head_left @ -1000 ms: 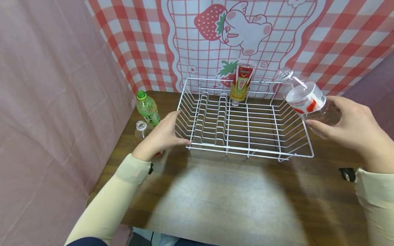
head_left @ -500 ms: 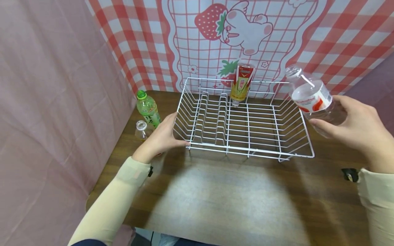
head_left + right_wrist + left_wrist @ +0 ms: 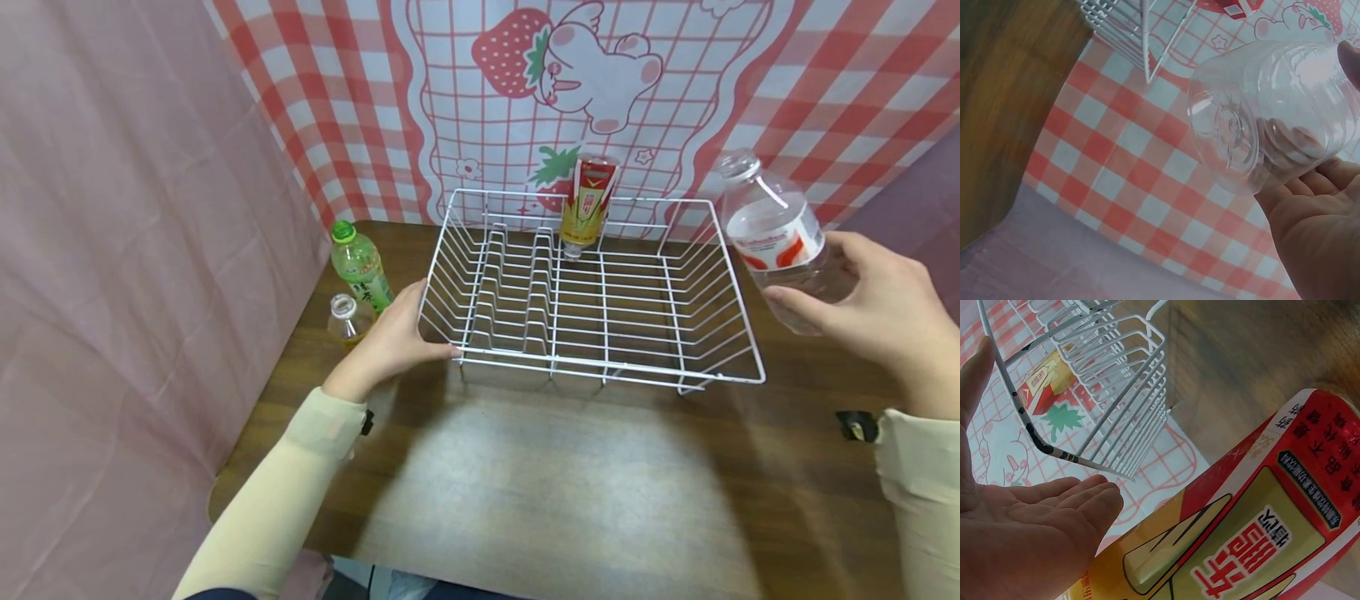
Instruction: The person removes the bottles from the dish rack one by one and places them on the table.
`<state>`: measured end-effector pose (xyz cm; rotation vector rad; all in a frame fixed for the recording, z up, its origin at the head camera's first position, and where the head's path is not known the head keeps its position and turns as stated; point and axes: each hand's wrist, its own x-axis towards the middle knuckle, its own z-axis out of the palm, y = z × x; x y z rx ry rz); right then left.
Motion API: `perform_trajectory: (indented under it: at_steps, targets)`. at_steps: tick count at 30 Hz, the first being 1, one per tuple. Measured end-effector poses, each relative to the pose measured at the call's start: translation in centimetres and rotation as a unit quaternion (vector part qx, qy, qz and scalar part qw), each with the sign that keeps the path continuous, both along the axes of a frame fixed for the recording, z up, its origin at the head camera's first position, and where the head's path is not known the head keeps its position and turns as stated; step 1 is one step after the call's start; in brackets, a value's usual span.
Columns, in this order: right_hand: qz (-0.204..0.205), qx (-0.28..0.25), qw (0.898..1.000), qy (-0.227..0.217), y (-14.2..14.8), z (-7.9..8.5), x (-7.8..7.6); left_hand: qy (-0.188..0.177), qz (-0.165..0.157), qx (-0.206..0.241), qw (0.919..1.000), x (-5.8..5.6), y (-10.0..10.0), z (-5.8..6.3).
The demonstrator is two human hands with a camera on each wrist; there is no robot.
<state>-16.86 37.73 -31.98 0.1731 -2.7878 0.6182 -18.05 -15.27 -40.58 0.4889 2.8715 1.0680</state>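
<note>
A clear plastic bottle (image 3: 780, 237) with a red-and-white label leans toward the left, uncapped, beyond the right edge of the white wire dish rack (image 3: 606, 367). Around its lower part my right hand (image 3: 881, 308) grips it; the right wrist view shows the bottle's base (image 3: 1229, 128) held off the table. My left hand (image 3: 390, 337) lies at the rack's front left corner, thumb against the rim and fingers extended along the side. Inside the rack, a red-and-yellow bottle (image 3: 588, 204) stands upside down against the back.
Left of the rack, a green-capped tea bottle (image 3: 360, 262) and an uncapped bottle (image 3: 345, 312) stand on the wooden table (image 3: 555, 483), close by my left hand. That second bottle's red-and-gold label (image 3: 1229, 537) fills the left wrist view. A checked cloth (image 3: 337, 100) hangs behind.
My right hand has carried the clear bottle to the right, away from the rack, and the bottle is more upright. My left hand has slid slightly left and toward me along the corner.
</note>
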Motion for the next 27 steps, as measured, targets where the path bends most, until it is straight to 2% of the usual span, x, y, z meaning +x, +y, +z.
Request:
perform_trajectory:
  at_steps: [10,18,27]
  targets:
    - [-0.017,-0.03,0.999,0.001,1.4,-0.9,-0.1,-0.003,0.007,0.001,1.0,0.0,0.0,-0.6]
    - [-0.009,-0.045,0.999,0.015,2.3,-1.8,-0.5,-0.019,0.013,-0.003,0.9997,0.1,-0.1,-0.9]
    - [-0.021,-0.081,0.997,0.003,3.0,-2.4,-0.7,-0.031,0.014,0.007,0.9994,0.3,-0.1,-1.0]
